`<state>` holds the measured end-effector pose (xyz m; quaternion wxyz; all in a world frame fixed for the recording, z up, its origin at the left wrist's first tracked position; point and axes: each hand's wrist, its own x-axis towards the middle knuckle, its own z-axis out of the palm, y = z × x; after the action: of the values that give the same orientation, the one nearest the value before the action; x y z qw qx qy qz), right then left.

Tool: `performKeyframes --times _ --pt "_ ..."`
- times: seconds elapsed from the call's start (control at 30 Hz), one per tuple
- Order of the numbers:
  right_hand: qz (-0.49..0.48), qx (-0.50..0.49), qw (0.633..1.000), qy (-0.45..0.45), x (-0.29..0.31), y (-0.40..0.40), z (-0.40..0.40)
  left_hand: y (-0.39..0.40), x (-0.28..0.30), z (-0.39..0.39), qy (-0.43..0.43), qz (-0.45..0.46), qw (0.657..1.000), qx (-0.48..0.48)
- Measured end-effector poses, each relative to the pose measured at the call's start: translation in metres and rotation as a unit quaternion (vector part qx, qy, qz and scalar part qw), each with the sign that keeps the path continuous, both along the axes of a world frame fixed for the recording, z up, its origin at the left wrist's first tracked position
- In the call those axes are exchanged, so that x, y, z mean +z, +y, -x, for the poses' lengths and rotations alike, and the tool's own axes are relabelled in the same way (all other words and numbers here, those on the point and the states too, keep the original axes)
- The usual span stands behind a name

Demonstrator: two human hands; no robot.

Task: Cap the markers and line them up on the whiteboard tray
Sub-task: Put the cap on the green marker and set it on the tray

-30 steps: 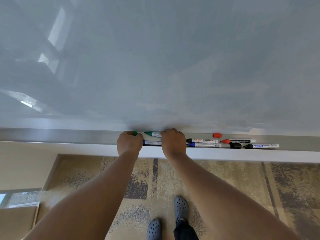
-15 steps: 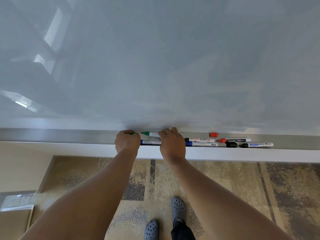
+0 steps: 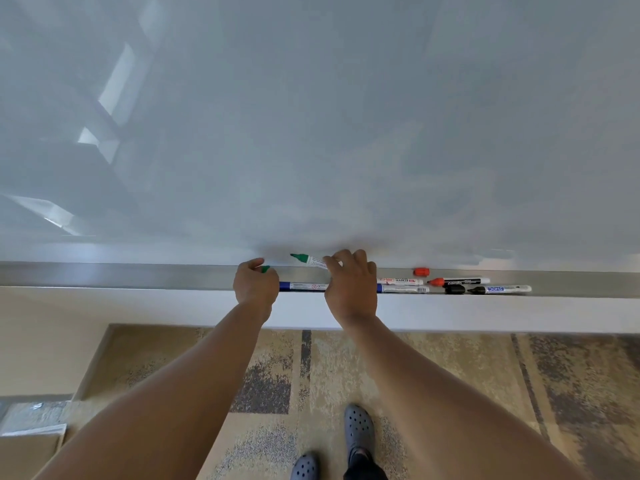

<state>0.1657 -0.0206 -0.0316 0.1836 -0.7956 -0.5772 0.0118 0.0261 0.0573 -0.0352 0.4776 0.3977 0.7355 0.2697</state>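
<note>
My right hand [image 3: 351, 285] grips an uncapped green marker [image 3: 309, 260], lifted above the whiteboard tray [image 3: 138, 276] with its green tip pointing left. My left hand [image 3: 255, 285] pinches the green cap [image 3: 265, 269] a short way left of that tip. A blue marker [image 3: 302, 286] lies in the tray between my hands. To the right lie another blue marker [image 3: 403, 289], a red-lettered marker [image 3: 400, 281], an uncapped red marker [image 3: 457, 281] and an uncapped black marker [image 3: 498, 289]. A loose red cap [image 3: 421, 271] and a loose black cap [image 3: 454, 289] rest beside them.
The whiteboard [image 3: 311, 116] fills the view above the tray. Below is patterned carpet [image 3: 485, 375] with my feet in grey clogs [image 3: 358, 427]. A cardboard box [image 3: 31, 448] sits at the lower left.
My right hand has lifted the green marker up off the tray, its tip now against the board's lower edge. My left hand holds the green cap in nearly the same place.
</note>
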Motion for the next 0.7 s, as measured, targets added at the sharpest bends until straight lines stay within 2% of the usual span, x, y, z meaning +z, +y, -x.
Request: performKeyframes --times 0.23,0.5,0.7 --pt "-0.045 -0.006 0.998 0.054 0.030 -0.011 -0.002 -0.013 0.040 0.016 -0.037 -0.039 0.996 -0.073" --pt "-0.126 0.011 0.986 0.108 0.077 -0.016 -0.008 -0.020 0.098 0.023 -0.114 -0.119 0.972 -0.168" --pt "-0.173 0.039 0.978 0.112 0.112 -0.023 -0.012 -0.028 0.134 0.023 -0.174 -0.169 0.953 -0.181"
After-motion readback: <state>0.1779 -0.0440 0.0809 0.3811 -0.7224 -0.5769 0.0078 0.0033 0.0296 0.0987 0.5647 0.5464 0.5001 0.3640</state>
